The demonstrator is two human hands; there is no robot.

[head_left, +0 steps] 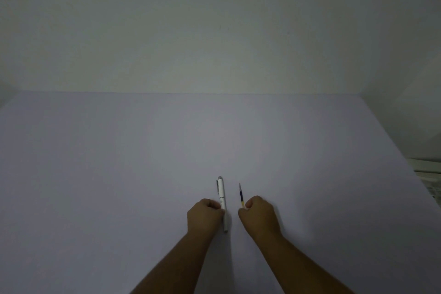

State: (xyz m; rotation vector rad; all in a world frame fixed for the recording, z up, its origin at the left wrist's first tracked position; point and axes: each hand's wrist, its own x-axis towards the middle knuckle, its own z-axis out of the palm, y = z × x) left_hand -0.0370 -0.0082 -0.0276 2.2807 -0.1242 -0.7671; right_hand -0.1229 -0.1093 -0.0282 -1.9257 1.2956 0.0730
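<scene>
From the camera on my head I look down at a pale lilac tabletop (119,174) that runs back to a plain wall (214,31); my left hand (205,216) has its fingers (211,204) curled round the lower half of a white pen body (222,194), which lies close to lengthwise away from me, its clipped grey cap end pointing toward the wall and its near tip poking out just below my hand (whether it rests on the surface or sits a little above it I cannot tell); my right hand (260,215) pinches the near end of a thin pen refill (241,197), dark along the middle with a yellowish band by my fingertips, its fine point aimed away from me; pen body and refill lie roughly parallel, near each other but apart; at the right edge, beyond the tabletop, some white slatted object (429,174) shows, too dim to identify.
</scene>
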